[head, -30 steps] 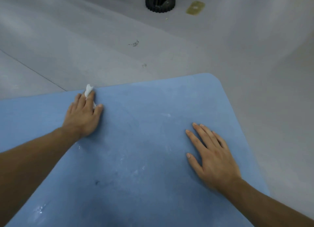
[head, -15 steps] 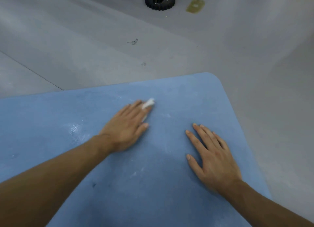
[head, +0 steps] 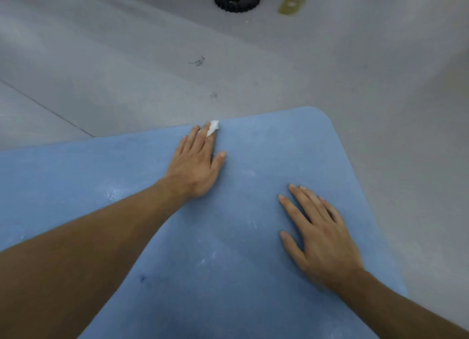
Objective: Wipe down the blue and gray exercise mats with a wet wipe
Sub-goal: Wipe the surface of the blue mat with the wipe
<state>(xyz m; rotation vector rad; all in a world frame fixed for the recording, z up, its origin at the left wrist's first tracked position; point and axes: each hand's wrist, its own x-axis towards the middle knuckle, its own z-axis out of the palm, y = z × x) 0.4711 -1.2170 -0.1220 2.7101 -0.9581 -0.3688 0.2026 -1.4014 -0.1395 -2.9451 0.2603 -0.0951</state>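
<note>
Blue mat (head: 241,232) on gray floor (head: 127,59)

One blue mat (head: 253,237); one wipe (head: 213,127); two hands: left hand (head: 195,166), right hand (head: 319,239).

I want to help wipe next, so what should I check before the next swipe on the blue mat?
1. Wipe under hand: ok, the wipe pokes out from beneath the left hand.
2. Other hand steadying: ok, the right hand lies flat on the mat.
3. Mat flat on the floor: ok where visible.
4. Mat clean: not ok, white smudges show.
5. Wipe wet enough: cannot tell.
</note>
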